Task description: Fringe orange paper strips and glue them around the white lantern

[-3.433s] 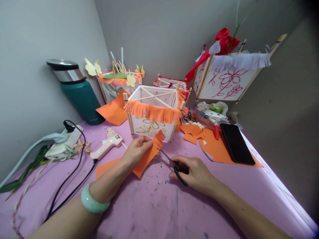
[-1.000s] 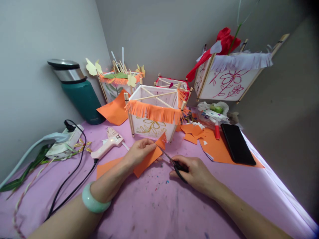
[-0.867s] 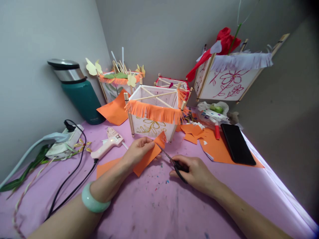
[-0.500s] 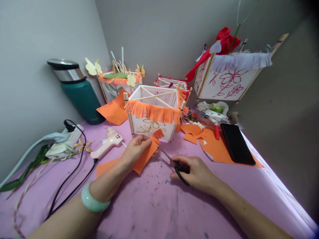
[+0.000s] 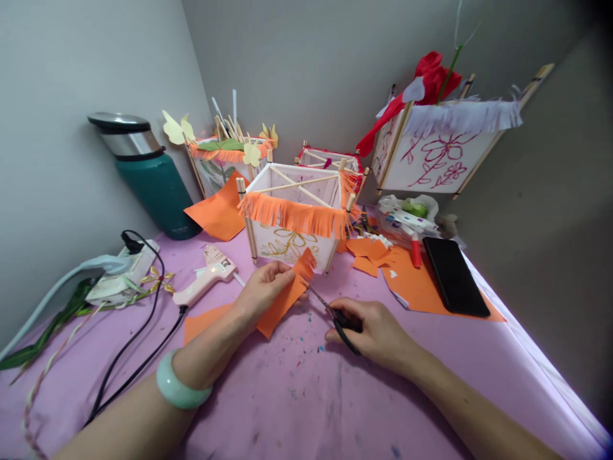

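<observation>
Pinched in my left hand (image 5: 265, 291) is an orange paper strip (image 5: 283, 306), tilted, with narrow cuts fringing its upper right edge. My right hand (image 5: 371, 329) grips black-handled scissors (image 5: 343, 321), whose blade tips touch the strip's cut edge. Just behind the strip stands a white box lantern (image 5: 292, 243) framed with wooden sticks, with an orange fringe (image 5: 292, 214) along its top and a gold flower drawing on its front. Another piece of orange paper (image 5: 204, 322) lies partly under my left forearm.
To the left are a pink glue gun (image 5: 205, 284), a power strip (image 5: 122, 281) with cables and a teal bottle (image 5: 156, 191). Orange scraps (image 5: 368, 252), a red marker (image 5: 416, 252) and a black phone (image 5: 454, 276) lie right. A fringed white lantern (image 5: 440, 153) hangs above them.
The strip in my left hand has shifted slightly, and its fringed end is turned a little differently. My right hand and the scissors are almost where they were.
</observation>
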{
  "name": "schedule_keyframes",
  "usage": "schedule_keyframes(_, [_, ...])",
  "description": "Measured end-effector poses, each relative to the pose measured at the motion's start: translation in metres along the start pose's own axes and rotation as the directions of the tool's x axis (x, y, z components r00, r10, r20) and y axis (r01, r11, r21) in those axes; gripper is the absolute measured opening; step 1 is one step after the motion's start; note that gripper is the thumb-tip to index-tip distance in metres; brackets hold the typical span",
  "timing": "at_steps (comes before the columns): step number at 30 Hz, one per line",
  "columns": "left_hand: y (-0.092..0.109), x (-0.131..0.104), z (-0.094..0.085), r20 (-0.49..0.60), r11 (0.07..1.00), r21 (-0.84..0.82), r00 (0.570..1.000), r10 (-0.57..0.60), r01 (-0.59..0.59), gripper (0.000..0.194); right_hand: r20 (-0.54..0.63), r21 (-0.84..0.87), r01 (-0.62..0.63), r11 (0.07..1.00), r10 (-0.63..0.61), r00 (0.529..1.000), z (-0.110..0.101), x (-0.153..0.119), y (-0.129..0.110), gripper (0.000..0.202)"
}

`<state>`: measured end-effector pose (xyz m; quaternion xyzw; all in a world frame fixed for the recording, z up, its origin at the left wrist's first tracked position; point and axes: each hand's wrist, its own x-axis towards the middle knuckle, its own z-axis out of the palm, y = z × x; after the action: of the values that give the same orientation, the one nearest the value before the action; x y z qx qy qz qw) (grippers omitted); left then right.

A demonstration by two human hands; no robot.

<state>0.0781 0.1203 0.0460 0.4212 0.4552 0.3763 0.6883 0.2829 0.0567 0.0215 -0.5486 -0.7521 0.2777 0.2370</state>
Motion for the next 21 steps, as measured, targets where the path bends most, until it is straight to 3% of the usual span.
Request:
schedule_keyframes(10, [0.0037,-0.0014,0.0017,-0.007,0.999,0.004,0.999,-0.039,0.039,0.011,-0.017,0.003,0.03,1.0,-0.03,0.999,0.0028,0.0025,0.0037,0.025])
schedule_keyframes(21, [0.0009,-0.0004,-0.0022,0.064,0.999,0.029,0.997,-0.045,0.043,0.014,-0.022,-0.005,0.024,1.0,-0.024,0.999,0.0033,0.0005,0.0039,0.025])
